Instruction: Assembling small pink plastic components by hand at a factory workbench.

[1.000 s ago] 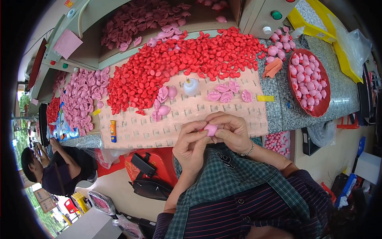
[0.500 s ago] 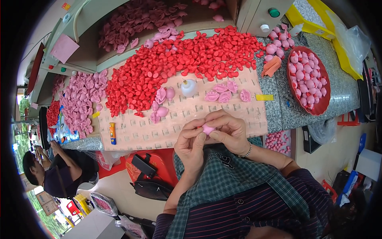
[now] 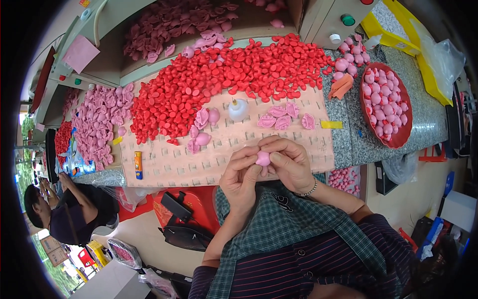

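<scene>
A small round pink piece (image 3: 263,159) is pinched between both my hands, just past the table's near edge. My left hand (image 3: 241,175) grips it from the left with thumb and fingertips. From the other side my right hand (image 3: 287,164) holds it the same way, with a bead bracelet at the wrist. Fingers cover much of the piece. Beyond my hands lie several pink frilled pieces (image 3: 282,122) on the pink mat (image 3: 229,164). A white bottle with a thin tip (image 3: 238,110) stands to their left.
A long heap of red pieces (image 3: 199,89) spreads across the mat's far side. Pink pieces (image 3: 94,119) pile up at left; an orange-and-blue tube (image 3: 138,165) lies near the front edge. At right sit a red bowl (image 3: 407,130) of pink-and-red balls and an orange cloth (image 3: 341,86). A person (image 3: 74,214) sits far left.
The pink piece has turned in my fingers, and the bit of red seen beside it earlier no longer shows. Both hands stay in nearly the same place.
</scene>
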Motion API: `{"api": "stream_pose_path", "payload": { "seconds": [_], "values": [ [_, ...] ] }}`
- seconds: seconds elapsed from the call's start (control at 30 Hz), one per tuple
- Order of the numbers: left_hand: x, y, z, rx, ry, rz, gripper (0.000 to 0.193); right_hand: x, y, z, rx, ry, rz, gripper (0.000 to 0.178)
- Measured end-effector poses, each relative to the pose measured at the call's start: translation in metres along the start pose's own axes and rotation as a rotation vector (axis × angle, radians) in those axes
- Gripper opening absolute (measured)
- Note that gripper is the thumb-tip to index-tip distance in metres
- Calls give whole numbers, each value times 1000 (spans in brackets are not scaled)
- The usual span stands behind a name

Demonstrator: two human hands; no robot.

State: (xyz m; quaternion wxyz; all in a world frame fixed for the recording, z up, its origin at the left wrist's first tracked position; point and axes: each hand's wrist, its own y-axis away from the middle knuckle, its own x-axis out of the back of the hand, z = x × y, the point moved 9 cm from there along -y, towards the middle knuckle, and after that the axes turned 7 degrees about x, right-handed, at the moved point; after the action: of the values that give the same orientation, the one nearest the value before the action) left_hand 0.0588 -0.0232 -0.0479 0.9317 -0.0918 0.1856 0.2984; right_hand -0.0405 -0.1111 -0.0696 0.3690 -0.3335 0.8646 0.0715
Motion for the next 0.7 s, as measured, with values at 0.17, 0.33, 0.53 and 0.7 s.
{"api": "stream_pose_path", "payload": {
  "seconds": [0.17, 0.33, 0.53, 0.7],
  "values": [
    [-1, 0, 0, 14, 53, -5, 20, -1, 0, 2, -52, -34, -17, 18],
    [-1, -1, -1, -1, 61, -36, 19, -4, 0, 0, -30, -26, -16, 18],
    [0, -2, 0, -11, 70, -49, 15, -8, -2, -3, 14, -1, -36, 17],
    [-1, -2, 1, -19, 64, -52, 15, -8, 0, -3, 50, 65, -35, 17]
  ]
}}
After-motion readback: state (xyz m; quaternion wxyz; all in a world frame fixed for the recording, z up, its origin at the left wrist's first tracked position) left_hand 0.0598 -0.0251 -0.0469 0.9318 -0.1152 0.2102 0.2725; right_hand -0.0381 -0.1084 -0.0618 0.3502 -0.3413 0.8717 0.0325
